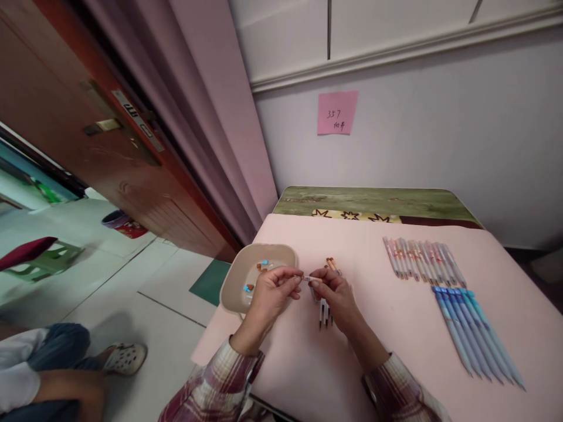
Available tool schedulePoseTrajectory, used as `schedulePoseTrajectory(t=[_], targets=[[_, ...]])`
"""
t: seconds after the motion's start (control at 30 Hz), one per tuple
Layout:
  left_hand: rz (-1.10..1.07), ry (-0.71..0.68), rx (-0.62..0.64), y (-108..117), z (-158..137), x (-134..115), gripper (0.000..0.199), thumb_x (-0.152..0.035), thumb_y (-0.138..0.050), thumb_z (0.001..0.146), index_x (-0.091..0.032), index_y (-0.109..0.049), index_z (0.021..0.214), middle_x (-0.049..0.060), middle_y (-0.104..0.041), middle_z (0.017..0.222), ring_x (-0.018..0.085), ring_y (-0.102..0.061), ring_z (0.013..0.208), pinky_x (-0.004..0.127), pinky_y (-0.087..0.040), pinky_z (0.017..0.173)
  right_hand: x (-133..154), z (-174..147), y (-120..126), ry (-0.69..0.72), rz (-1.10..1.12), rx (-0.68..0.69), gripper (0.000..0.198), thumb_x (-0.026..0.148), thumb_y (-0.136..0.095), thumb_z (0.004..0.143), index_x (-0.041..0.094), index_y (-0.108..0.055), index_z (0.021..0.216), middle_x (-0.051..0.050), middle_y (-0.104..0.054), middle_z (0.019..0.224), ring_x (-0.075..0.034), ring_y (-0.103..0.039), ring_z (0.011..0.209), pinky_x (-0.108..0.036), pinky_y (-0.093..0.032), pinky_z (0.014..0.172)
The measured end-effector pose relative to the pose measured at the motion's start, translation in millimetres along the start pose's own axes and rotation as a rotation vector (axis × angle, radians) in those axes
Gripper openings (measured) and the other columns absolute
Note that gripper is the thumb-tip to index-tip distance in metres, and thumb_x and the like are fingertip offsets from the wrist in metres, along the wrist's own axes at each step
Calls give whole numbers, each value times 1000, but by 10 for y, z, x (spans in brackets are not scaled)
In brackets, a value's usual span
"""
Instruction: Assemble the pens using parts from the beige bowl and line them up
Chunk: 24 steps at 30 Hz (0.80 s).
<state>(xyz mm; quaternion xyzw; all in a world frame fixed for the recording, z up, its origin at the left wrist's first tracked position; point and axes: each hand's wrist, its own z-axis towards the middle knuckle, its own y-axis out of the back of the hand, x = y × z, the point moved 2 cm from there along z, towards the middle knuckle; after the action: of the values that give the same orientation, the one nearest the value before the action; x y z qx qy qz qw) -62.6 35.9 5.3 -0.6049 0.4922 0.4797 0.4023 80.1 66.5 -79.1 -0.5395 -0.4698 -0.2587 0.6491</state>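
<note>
Pen piece [312,279] in fingertip pinch of left hand [277,288] and right hand [338,293]

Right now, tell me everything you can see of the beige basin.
The basin is beige, open-topped and round-cornered, and looks like plastic. It stands upright at the left edge of the pink tabletop, with small blue and brown pieces inside. The left hand hides part of its near right side; contact is unclear.
</note>
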Motion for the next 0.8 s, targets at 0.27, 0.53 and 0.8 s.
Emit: schedulePoseTrajectory(t=[0.27, 0.53, 0.8], targets=[[3, -17, -39, -47, -23, -23, 23, -26, -78, 61, -12, -74, 79, 2, -66, 57, 11, -58, 51, 21, -48, 51, -55, 6, 19, -13, 47, 10, 26, 39, -75, 75, 19, -66, 89, 0, -61, 73, -10, -47, 57, -23, -38, 54], [83, -120, -25, -36, -6, 83, 24, -28, -73, 70, -14, -76, 89, 3, -67, 61, 11, -58, 51, 22, -49, 52, -62, -7, 10, -10, 52, 17, 24, 37, -74, 77, 18, -69, 89, 0, -63, 72, -9, -47, 56, -23, -36, 54], [275, -291, 18, -87, -58, 57, 36, -29, -67, 78, -19, -70, 113, 8, -71, 93, 15, -65, 70, 25, -53, 64, -51, -12, -48, -19, 91, 17, 24, 41, -70, 81, 18, -71, 88, 0, -63, 70, -9, -46, 55, -23, -36, 54]])
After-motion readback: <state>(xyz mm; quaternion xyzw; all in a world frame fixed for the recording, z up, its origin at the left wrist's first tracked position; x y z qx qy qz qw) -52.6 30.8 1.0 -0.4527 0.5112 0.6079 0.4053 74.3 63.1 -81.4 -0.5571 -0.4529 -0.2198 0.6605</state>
